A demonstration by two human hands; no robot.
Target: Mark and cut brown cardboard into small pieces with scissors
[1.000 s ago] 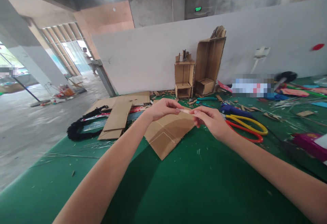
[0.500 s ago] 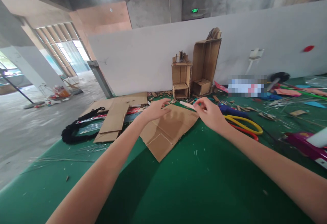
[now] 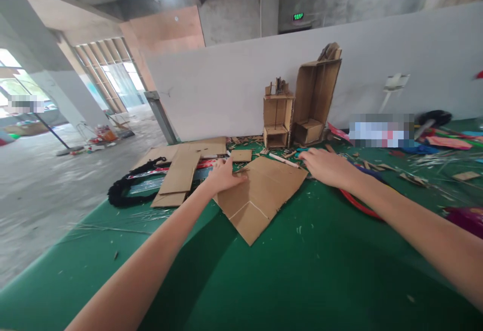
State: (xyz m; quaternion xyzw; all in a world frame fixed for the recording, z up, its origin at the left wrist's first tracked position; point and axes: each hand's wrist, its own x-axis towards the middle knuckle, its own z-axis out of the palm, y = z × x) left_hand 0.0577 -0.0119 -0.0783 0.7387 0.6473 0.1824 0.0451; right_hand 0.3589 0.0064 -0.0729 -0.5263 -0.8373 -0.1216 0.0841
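Left hand [image 3: 222,175] with fingers spread, edge of cardboard sheet [image 3: 264,190] below its thumb, right hand [image 3: 324,165], grip unclear, sheet's corner and white stick [image 3: 284,160] just left, wide green table [image 3: 302,280] nearer

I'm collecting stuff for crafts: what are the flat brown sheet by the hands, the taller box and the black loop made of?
The flat brown sheet looks like cardboard: matte, with faint crease lines. The taller box seems cardboard too, dull brown with rough edges. The black loop looks soft and matte, perhaps yarn given its fuzzy outline, but that's unclear.
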